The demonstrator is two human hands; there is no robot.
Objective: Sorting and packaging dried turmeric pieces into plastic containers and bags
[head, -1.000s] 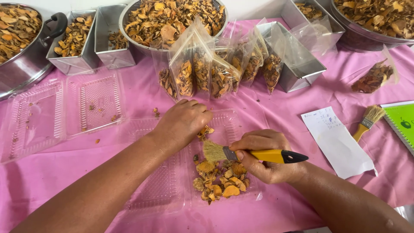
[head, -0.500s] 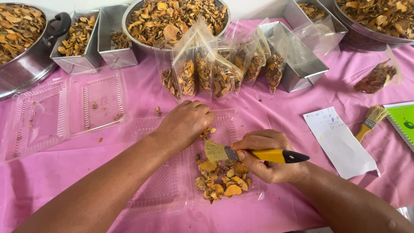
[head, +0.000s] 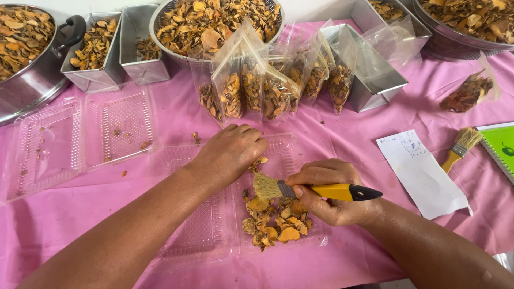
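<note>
Dried orange-brown chips (head: 273,222), heaped in the right half of an open clear clamshell tray (head: 214,235) at the near edge of the pink-covered counter (head: 176,120). Light, brittle, irregular; likely to crumble under a hard pinch and to scatter at a careless sweep, so best taken a few at a time by fingertip or nudged with bristles. Tray itself thin, springy plastic, nearly weightless, apt to skate on the cloth unless pinned down; best held flat by a rim or floor, not squeezed.

Right hand (head: 334,192) closed around a yellow-handled brush (head: 316,190), gripped close to the metal ferrule, black handle tip pointing right, pale bristles lying just above the heap (short grip, fine control). Left hand (head: 233,152) knuckles up, fingers curled down onto the far end of the tray beside a few loose chips; possibly pinching a piece, though fingertips hidden beneath the palm, so hard to say.

Further out: a second empty clamshell tray (head: 80,139) lying open to the left, a row of filled clear pouches (head: 267,85) standing upright behind the work, metal tins (head: 115,51) and big bowls (head: 214,24) of the same chips along the back. To the right, a slip of white paper (head: 423,174), a spare brush (head: 460,147), one filled pouch lying flat (head: 468,93), and a green notebook (head: 500,147) at the edge of view.
</note>
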